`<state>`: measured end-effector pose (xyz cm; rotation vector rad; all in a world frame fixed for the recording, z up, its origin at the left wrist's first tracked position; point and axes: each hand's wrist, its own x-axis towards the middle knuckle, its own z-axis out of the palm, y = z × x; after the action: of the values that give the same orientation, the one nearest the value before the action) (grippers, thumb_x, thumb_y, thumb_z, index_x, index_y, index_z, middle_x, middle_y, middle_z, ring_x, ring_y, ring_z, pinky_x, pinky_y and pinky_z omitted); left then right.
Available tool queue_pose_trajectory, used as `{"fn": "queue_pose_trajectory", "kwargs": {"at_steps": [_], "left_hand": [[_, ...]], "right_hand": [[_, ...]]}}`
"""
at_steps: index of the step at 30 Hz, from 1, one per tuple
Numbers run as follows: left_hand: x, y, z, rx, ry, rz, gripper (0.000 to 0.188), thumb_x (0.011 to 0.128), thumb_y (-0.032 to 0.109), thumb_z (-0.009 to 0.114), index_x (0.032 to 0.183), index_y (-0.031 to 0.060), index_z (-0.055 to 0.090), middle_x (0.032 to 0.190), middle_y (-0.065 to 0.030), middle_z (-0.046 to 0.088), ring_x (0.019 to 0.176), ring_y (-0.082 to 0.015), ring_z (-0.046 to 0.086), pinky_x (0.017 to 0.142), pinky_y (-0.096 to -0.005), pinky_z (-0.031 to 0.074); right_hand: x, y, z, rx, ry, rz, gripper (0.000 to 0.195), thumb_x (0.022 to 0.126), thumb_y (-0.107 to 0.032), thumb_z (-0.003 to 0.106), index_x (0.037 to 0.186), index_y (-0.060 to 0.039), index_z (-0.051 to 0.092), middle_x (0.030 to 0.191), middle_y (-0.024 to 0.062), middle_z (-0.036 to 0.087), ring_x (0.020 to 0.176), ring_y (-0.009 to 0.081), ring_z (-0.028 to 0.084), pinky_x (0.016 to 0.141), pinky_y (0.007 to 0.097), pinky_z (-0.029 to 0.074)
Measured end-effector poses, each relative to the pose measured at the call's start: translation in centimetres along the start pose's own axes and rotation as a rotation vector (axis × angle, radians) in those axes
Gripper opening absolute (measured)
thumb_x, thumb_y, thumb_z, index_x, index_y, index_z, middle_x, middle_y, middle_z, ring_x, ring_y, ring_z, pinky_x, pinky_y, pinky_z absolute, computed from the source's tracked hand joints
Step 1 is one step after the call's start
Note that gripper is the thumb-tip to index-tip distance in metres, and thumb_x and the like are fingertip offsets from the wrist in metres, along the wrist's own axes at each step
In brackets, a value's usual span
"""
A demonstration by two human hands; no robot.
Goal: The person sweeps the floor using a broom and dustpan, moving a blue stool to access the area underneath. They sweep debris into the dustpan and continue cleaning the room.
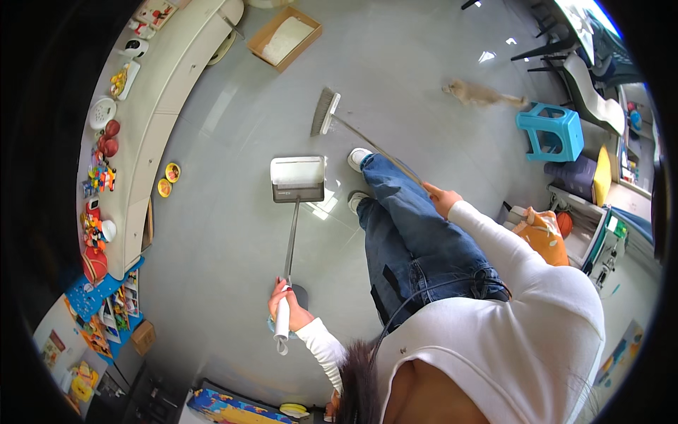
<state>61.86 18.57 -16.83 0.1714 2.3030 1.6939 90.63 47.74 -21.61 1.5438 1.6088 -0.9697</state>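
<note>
My left hand (290, 310) grips the white end of a long-handled dustpan's grey pole. The dustpan (297, 172), with a white tray and a dark comb-toothed edge, rests on the grey floor in front of my feet, to the left. My right hand (444, 200) is closed around the upper part of a broom handle (381, 150). Grey bristles show on the broom head (324, 111), which is down on the floor beyond my shoes. A gap of bare floor lies between broom head and dustpan. Small specks of debris are near the bristles.
A small tan dog (479, 94) is on the floor beside a blue plastic stool (553, 131). An open cardboard box (259, 40) holds pale granules. Two yellow bowls (168, 180) lie by a long cabinet (169, 100) topped with toys. Chairs (593, 95) stand at right.
</note>
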Motion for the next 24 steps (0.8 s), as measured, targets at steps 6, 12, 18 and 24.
{"fn": "queue_pose_trajectory", "kwargs": {"at_steps": [6,12,18,24], "left_hand": [[-0.2,0.6,-0.4,-0.029,-0.037,-0.016,0.019,0.072,-0.016,0.05,0.079,0.002,0.048,0.098,-0.0188,0.062,0.109,-0.0344,0.055,0.09,-0.0407,0.045],[-0.4,-0.4,0.4,-0.03,-0.03,-0.031,0.02,0.072,-0.016,0.049,0.08,0.0016,0.047,0.097,-0.0188,0.062,0.108,-0.0344,0.055,0.091,-0.0418,0.044],[-0.9,0.7,2.2,0.022,-0.057,-0.036,0.019,0.072,-0.015,0.048,0.081,0.0014,0.046,0.097,-0.0198,0.061,0.107,-0.0339,0.055,0.091,-0.0408,0.044],[-1.5,1.2,2.8,0.014,-0.046,-0.016,0.019,0.072,-0.016,0.047,0.08,0.0016,0.046,0.095,-0.0194,0.061,0.106,-0.0354,0.056,0.09,-0.0417,0.044]], "right_hand": [[-6.3,6.8,0.1,0.054,0.328,0.014,0.049,0.082,-0.032,0.06,0.128,-0.0217,0.046,0.092,0.0162,0.065,0.083,0.0312,0.063,0.079,0.0391,0.05],[-4.1,9.3,-3.6,0.179,0.109,0.137,0.041,0.075,-0.02,0.065,0.11,-0.0111,0.045,0.092,0.0173,0.063,0.087,0.0359,0.062,0.078,0.042,0.049],[3.6,7.5,-9.7,-0.194,0.276,-0.07,0.047,0.089,-0.033,0.051,0.132,-0.0296,0.033,0.099,0.0176,0.063,0.091,0.035,0.061,0.076,0.0452,0.049],[14.5,-0.8,-14.3,-0.275,0.252,-0.102,0.043,0.096,-0.028,0.034,0.138,-0.0333,0.029,0.102,0.0149,0.063,0.091,0.0339,0.062,0.075,0.0437,0.051]]}}
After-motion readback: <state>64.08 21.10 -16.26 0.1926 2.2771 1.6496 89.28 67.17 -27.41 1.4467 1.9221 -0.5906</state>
